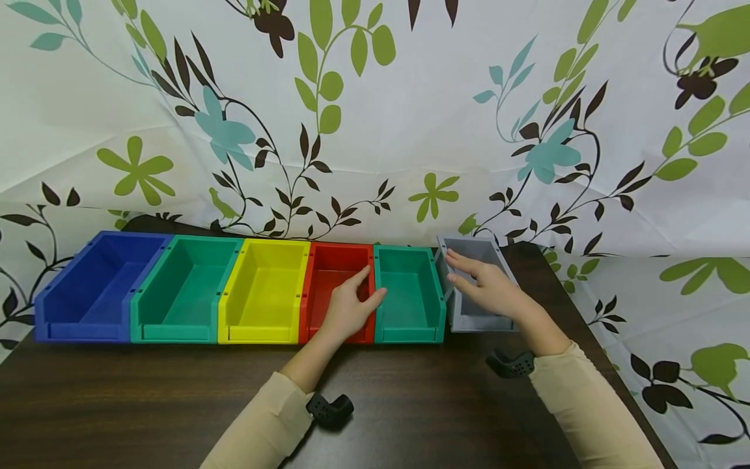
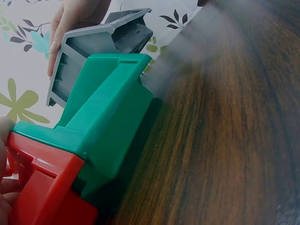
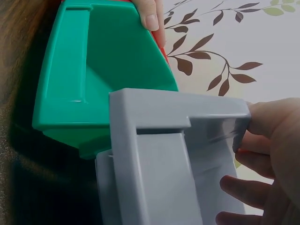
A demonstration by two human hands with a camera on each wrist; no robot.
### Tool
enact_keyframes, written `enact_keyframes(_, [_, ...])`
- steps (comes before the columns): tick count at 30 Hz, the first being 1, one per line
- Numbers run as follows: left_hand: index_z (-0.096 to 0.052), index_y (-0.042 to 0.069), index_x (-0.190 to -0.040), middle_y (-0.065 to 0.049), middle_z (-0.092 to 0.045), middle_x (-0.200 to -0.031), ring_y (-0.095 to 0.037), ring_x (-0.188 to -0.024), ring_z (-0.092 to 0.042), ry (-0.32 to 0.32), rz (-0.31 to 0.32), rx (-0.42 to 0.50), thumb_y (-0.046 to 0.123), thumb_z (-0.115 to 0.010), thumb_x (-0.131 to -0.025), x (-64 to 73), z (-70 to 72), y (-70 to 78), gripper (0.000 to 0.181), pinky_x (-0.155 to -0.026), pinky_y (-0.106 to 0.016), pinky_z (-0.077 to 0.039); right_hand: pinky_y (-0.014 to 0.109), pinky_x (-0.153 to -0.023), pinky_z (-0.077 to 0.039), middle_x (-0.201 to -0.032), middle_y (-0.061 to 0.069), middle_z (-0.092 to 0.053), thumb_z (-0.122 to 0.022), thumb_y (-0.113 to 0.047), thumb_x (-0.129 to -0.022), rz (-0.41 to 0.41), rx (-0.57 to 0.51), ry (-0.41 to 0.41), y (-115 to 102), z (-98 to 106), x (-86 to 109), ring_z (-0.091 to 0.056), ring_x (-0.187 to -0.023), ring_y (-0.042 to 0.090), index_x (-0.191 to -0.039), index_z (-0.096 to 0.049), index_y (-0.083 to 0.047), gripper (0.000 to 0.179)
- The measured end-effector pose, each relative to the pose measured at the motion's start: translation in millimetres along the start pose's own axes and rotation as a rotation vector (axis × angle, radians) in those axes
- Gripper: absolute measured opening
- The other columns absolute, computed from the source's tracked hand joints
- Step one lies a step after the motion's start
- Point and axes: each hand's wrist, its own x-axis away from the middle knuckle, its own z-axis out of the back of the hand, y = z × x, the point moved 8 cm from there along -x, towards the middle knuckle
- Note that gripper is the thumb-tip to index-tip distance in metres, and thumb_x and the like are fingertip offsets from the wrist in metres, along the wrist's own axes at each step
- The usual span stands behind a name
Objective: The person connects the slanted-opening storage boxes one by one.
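Note:
My left hand (image 1: 347,306) pinches the adjoining side walls of the red bin (image 1: 307,326) and the small green bin (image 1: 410,293), with fingers over the red side and thumb over the green. My right hand (image 1: 489,286) grips the left side wall of the grey bin (image 1: 483,322). In the right wrist view, the grey bin (image 3: 164,178) sits tilted beside the green bin (image 3: 61,89), its edge overlapping that bin in view. Both bins look empty. Left fingertips (image 3: 150,18) show over the green bin's rim.
Left of the red bin stand a yellow bin (image 1: 266,286), a larger green bin (image 1: 184,286) and a blue bin (image 1: 111,280), side by side. All rest on a dark wooden table (image 1: 422,404). A leaf-patterned cloth (image 1: 410,111) hangs behind it.

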Motion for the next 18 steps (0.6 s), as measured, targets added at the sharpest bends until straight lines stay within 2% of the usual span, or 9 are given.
enact_keyframes(4, [-0.046, 0.006, -0.14, -0.012, -0.051, -0.14, -0.029, -0.129, -0.049, 0.002, -0.003, -0.005, 0.036, -0.063, -0.089, 0.1, 0.0, 0.1, 0.061, -0.104, -0.048, -0.042, 0.042, -0.082, -0.053, -0.153, 0.014, -0.031, -0.05, -0.029, -0.098, 0.005, -0.011, 0.001, 1, -3, 1.0, -0.062, -0.109, 0.03, -0.144, -0.037, -0.004, 0.054])
enact_keyframes(7, [-0.046, 0.006, -0.139, -0.011, -0.051, -0.14, -0.029, -0.128, -0.049, 0.003, -0.004, -0.007, 0.036, -0.063, -0.089, 0.1, 0.3, 0.0, 0.061, -0.104, -0.048, -0.042, 0.045, -0.086, -0.053, -0.153, 0.015, -0.031, -0.05, -0.029, -0.098, 0.01, -0.019, -0.002, 2, -6, 1.1, -0.061, -0.112, 0.031, -0.144, -0.037, -0.004, 0.054])
enact_keyframes(10, [-0.046, 0.007, -0.14, -0.011, -0.051, -0.141, -0.029, -0.129, -0.049, 0.003, -0.003, -0.007, 0.036, -0.063, -0.089, 0.4, 0.1, -0.7, 0.061, -0.104, -0.047, -0.042, 0.04, -0.078, -0.055, -0.152, 0.017, -0.03, -0.05, -0.028, -0.098, 0.017, -0.027, -0.007, 4, -10, 1.3, -0.067, -0.096, 0.029, -0.144, -0.037, -0.002, 0.054])
enact_keyframes(13, [-0.046, 0.007, -0.14, -0.01, -0.05, -0.141, -0.028, -0.13, -0.048, 0.0, -0.001, -0.005, 0.037, -0.063, -0.089, 0.6, -0.5, -1.1, 0.062, -0.104, -0.047, -0.042, 0.032, -0.068, -0.051, -0.152, 0.019, -0.03, -0.049, -0.026, -0.099, 0.028, -0.025, -0.003, 6, -13, 2.2, -0.068, -0.084, 0.025, -0.144, -0.036, -0.001, 0.053])
enact_keyframes(18, [-0.045, 0.006, -0.14, -0.01, -0.049, -0.142, -0.028, -0.131, -0.047, -0.006, -0.004, 0.0, 0.037, -0.063, -0.089, -0.2, -1.4, -1.5, 0.062, -0.104, -0.047, -0.042, 0.032, -0.071, -0.051, -0.152, 0.019, -0.031, -0.05, -0.026, -0.099, 0.033, -0.024, 0.018, 7, -16, 3.5, -0.068, -0.094, 0.026, -0.143, -0.037, -0.001, 0.053])
